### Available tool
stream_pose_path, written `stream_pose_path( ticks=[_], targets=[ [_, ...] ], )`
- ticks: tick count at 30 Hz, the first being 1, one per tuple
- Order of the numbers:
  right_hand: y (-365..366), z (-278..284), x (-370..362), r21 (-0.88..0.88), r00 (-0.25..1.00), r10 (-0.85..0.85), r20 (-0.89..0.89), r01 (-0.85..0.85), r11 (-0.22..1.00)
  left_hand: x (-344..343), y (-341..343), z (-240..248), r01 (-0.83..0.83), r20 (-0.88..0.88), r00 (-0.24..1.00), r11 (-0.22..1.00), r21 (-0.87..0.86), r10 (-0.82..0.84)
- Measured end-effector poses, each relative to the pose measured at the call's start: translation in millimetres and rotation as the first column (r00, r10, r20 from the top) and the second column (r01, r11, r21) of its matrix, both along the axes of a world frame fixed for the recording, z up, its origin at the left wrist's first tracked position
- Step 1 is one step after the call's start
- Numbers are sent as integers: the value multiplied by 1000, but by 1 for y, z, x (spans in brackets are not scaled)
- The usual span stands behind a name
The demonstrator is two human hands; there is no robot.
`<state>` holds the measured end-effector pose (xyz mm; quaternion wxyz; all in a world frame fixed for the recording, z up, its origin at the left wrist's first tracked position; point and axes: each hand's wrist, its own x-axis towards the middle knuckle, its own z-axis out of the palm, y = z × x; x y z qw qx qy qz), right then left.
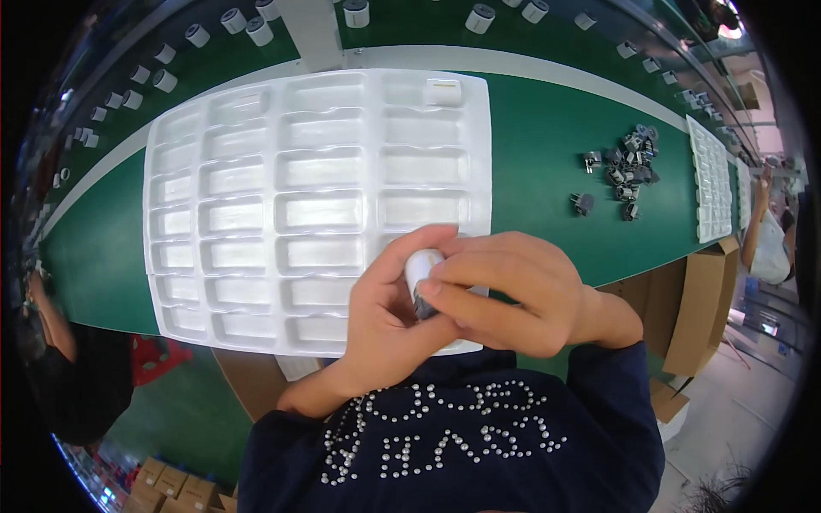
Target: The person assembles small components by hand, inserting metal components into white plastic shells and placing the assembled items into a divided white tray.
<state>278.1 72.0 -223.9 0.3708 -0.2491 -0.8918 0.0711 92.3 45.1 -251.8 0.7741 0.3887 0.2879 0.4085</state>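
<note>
Both hands meet over the near right corner of the white compartment tray (pixel 256 197), which lies on the green tabletop (pixel 547 145). The left hand (pixel 389 303) is curled around a small white cylindrical part (pixel 421 272), and the right hand (pixel 505 295) presses on it from the side, its fingers closed over the dark lower end — so the part is held in the air between the two hands, just above the tray's edge. The grip looks like a fingertip one, and the risk I see is a slip: if either hand shifts, the smooth little part could drop, bounce off the thin tray rim and roll away across the tabletop. One white piece (pixel 443 91) already sits in a far corner pocket; the other pockets look empty, and a bump from a wrist could skid the light tray. The pile of dark small components (pixel 629 167) lies well apart to the right — a reach there with a sleeve dragging could scatter it.
</note>
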Motion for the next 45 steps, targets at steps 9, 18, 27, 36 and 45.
stream_pose_path(
  ticks=[9, 18, 27, 36, 45],
  targets=[
    [4, 6, 7, 21, 997, 82, -3, -82, 996, 1, 1, -4, -31, -141, 987, 958, 284, 74],
    [165, 2, 133, -186, 725, -683, 86, 685, 704, 10, 9, 10, 330, -660, 646, 640, 694, 383],
    [215, -8, 161, -181, 753, -589, 293, 649, 739, 26, 27, 30, 528, -737, 615, 550, 648, 279],
    [84, 34, 171, -299, 779, -413, 472, 582, 756, 7, 35, 22, 358, -667, 726, 736, 575, 168],
    [94, 9, 197, -375, 776, -239, 584, 519, 768, 10, 32, 1, 264, -650, 679, 713, 650, 342]
  ],
)
